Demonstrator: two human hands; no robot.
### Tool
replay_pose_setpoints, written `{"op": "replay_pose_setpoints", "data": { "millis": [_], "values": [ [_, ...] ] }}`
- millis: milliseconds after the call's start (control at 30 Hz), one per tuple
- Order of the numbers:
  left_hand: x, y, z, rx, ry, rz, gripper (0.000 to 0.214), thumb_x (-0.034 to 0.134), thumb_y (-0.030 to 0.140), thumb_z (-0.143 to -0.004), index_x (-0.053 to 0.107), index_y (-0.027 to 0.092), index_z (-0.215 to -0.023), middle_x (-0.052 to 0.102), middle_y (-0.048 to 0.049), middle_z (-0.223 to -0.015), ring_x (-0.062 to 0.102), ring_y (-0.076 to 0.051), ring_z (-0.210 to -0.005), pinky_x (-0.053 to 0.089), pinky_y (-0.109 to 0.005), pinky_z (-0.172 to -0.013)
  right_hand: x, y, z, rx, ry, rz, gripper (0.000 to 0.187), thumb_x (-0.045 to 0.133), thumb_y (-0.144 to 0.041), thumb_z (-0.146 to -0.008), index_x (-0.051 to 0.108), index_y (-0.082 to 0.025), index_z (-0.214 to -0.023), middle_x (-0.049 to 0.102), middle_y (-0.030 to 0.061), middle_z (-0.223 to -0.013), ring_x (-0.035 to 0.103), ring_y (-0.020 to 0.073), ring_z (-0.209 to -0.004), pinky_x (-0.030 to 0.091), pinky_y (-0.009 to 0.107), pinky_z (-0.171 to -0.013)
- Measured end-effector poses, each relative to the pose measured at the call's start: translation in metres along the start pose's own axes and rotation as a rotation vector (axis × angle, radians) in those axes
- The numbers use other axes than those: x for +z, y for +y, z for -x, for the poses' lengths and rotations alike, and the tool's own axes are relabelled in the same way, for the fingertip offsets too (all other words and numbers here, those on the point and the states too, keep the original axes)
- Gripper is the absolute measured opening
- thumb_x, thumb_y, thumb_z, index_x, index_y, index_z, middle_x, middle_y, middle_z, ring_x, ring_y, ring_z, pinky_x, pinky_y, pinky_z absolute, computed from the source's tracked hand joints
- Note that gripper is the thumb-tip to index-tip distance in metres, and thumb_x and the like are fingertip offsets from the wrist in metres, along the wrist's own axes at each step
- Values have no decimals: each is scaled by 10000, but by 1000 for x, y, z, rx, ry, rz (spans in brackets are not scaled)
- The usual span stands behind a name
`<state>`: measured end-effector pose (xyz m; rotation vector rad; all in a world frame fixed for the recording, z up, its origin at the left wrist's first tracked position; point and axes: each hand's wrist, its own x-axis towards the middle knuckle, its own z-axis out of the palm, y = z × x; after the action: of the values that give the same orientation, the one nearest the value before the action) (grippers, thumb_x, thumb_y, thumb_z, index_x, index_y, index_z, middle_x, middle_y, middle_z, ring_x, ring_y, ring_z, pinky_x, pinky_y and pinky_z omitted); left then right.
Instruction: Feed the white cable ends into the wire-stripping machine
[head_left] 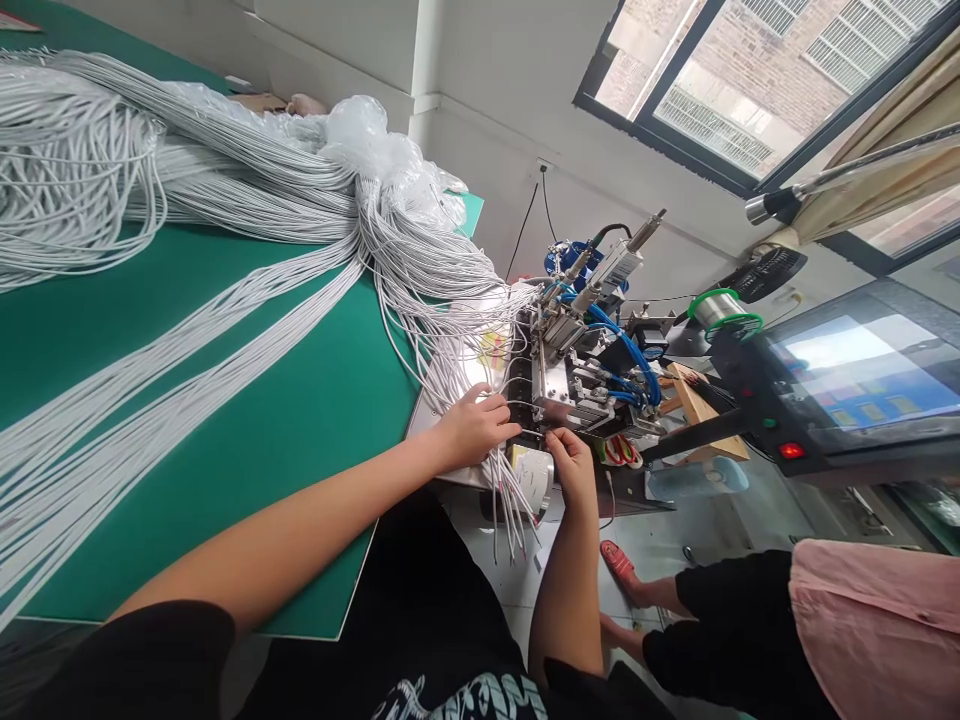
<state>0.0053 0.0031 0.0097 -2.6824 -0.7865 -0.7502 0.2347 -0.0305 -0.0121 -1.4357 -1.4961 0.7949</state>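
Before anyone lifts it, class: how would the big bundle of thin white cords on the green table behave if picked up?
Probably floppy: the bundle of thin white cords sags and fans across the green table, and ends droop beside the left hand. Likely to tangle, not roll, since strands loop and cross. The whole mass may be heavy.
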Motion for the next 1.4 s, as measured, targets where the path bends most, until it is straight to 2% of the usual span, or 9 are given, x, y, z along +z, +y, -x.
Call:
{"op": "replay_pose_setpoints", "data": {
  "millis": [167, 433, 733, 867, 1167, 1333, 1400],
  "values": [
    [1, 0, 0, -2, -27, 15, 327, 536, 39, -751, 636, 199, -1018, 613, -41, -833, 536, -211, -908, 277, -423, -956, 2, 1, 0, -43, 31, -5, 290, 574, -410, -832, 514, -175, -672, 426, -31, -627, 375, 127, -599, 297, 244, -569],
    [1, -1, -1, 1, -16, 36, 323, 518, 53, -781, 639, 213, -1034, 625, -34, -823, 538, -196, -900, 267, -415, -977, 5, 7, 1, -53, 81, -50, 295, 562, -403, -852, 500, -177, -673, 409, -29, -631, 352, 126, -605, 279, 248, -568],
    [2, -2, -1, -12, -33, 42, 362, 523, 56, -768, 626, 222, -1073, 632, -30, -829, 542, -197, -902, 259, -426, -967, -1, 7, -3, -13, -80, -104, 294, 538, -419, -888, 493, -190, -709, 406, -31, -661, 362, 133, -626, 301, 248, -594],
    [1, -2, -1, -14, -56, 39, 375, 534, 54, -758, 623, 226, -1080, 631, -31, -831, 539, -194, -903, 260, -418, -963, -2, 8, -1, -19, -60, -115, 295, 552, -402, -884, 473, -192, -693, 382, -37, -654, 340, 127, -614, 284, 246, -583],
    [-1, -1, -2, -26, -87, 49, 347, 554, 84, -766, 620, 228, -1076, 627, -22, -851, 540, -200, -913, 256, -421, -950, 10, 7, -2, 127, 24, -243, 338, 587, -423, -795, 430, -195, -600, 346, -46, -573, 290, 114, -543, 256, 243, -519],
    [1, 0, -3, -24, -82, 26, 378, 537, 72, -787, 619, 251, -1110, 616, -23, -851, 542, -198, -888, 275, -413, -934, 10, 8, 0, 145, -30, -297, 315, 594, -447, -783, 469, -192, -647, 374, -37, -605, 323, 114, -557, 300, 235, -527],
    [2, 0, -3, -28, -84, 28, 386, 536, 71, -794, 619, 255, -1123, 614, -26, -851, 542, -198, -888, 282, -408, -931, 12, 8, 0, 181, -7, -309, 326, 601, -455, -756, 447, -196, -633, 360, -41, -586, 316, 109, -537, 296, 231, -503]
  ]
}}
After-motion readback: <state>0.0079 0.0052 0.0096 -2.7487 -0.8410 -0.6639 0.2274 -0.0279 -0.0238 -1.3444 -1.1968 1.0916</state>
